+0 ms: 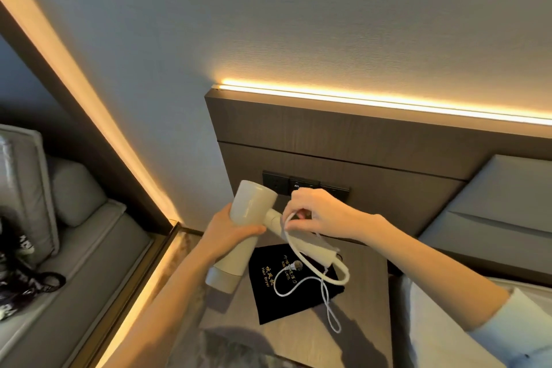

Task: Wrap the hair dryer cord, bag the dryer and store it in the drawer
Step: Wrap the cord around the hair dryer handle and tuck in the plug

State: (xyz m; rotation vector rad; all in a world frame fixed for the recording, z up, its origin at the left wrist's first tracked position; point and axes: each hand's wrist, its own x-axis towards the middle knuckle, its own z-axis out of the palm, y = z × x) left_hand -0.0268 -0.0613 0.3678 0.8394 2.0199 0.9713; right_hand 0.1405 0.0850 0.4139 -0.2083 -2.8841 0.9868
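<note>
Clearly early: the left hand (pixel 231 228) grips the hair dryer (pixel 242 228) above the bench (pixel 363 334), the right hand (pixel 316 212) pinches the cord (pixel 301 251), still mostly loose. The black bag (pixel 268 293) lies flat mid-bench; no drawer shows.

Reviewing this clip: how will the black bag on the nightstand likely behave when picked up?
The black bag lies flat with soft edges, so it will probably flop and sag. It looks like thin fabric, likely light. The cord draped across it may drag or slide off.
</note>
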